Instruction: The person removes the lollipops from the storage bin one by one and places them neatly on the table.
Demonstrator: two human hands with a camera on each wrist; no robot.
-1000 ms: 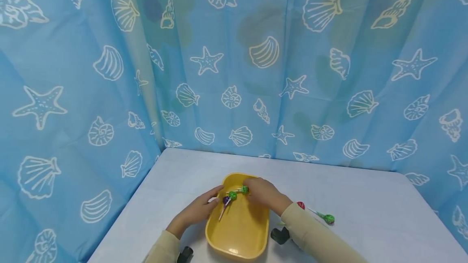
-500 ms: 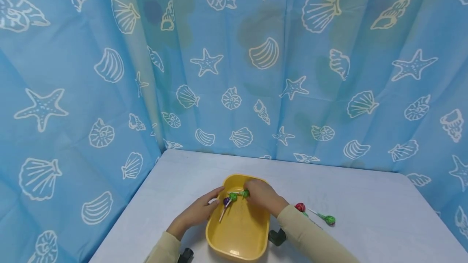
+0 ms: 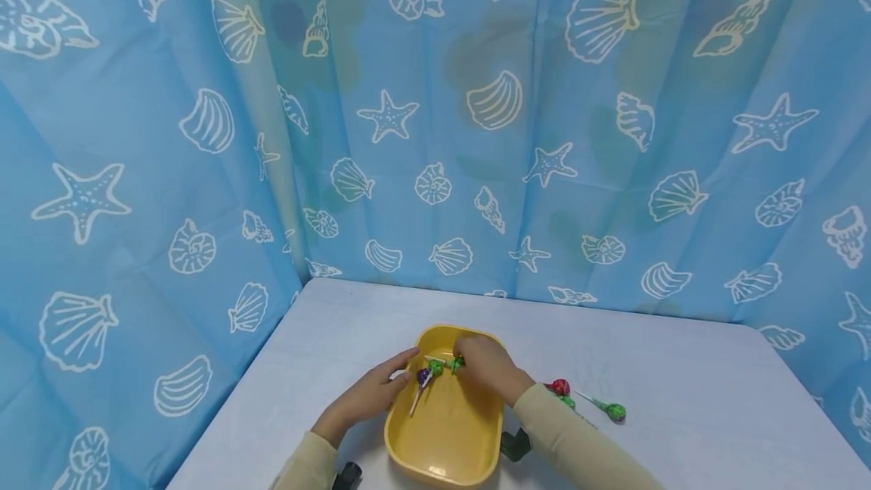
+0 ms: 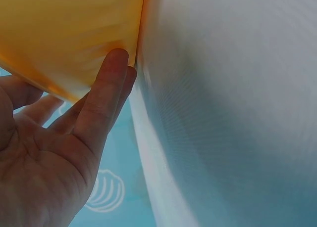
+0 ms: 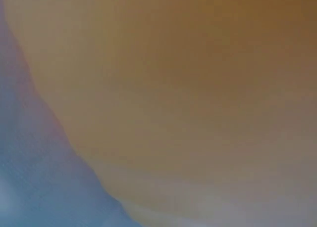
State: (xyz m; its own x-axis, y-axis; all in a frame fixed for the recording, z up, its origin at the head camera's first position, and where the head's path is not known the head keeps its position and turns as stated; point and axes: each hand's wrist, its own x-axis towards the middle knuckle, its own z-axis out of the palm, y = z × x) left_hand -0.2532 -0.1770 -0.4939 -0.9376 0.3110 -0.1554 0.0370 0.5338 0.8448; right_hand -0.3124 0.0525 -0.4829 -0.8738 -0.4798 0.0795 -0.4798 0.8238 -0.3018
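Note:
A yellow tray (image 3: 445, 437) stands on the table. Along its left side my left hand (image 3: 370, 399) rests with extended fingers against the outer wall; in the left wrist view the fingers of that left hand (image 4: 64, 138) touch the yellow wall. My right hand (image 3: 486, 365) reaches inside the tray's far right part. At its fingertips is a green-wrapped lollipop (image 3: 455, 363), stick pointing left; the exact grip is partly hidden. Just left of it lie another green lollipop (image 3: 435, 367) and a purple lollipop (image 3: 423, 376), close together. The right wrist view is a blur of yellow.
Outside the tray, to the right, a red lollipop (image 3: 561, 386) and a green lollipop (image 3: 615, 412) lie on the white table (image 3: 680, 399), with more green partly behind the right sleeve. Dark wrist gear (image 3: 515, 445) sits by the right forearm. A blue shell-patterned curtain (image 3: 435, 134) closes the back.
The lollipop at my right fingertips has turned slightly, its green head now lower than its stick end. My left hand stays at the tray's side.

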